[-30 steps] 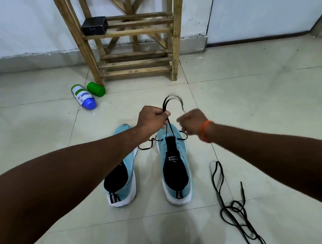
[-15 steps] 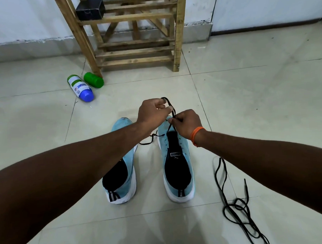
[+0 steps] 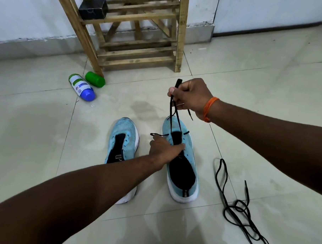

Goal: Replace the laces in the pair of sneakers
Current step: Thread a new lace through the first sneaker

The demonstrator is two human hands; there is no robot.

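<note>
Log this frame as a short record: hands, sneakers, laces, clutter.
right hand: pinches threaded black lace, drawn upward
left hand: holds right light blue knit sneaker
left light blue knit sneaker: unlaced
loose black lace: on tiled floor, right of the sneakers
clutter: blue-capped white bottle, green bottle, wooden rack

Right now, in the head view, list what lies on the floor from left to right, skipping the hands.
white bottle with blue cap → green bottle → unlaced sneaker → sneaker being laced → loose black lace
</note>
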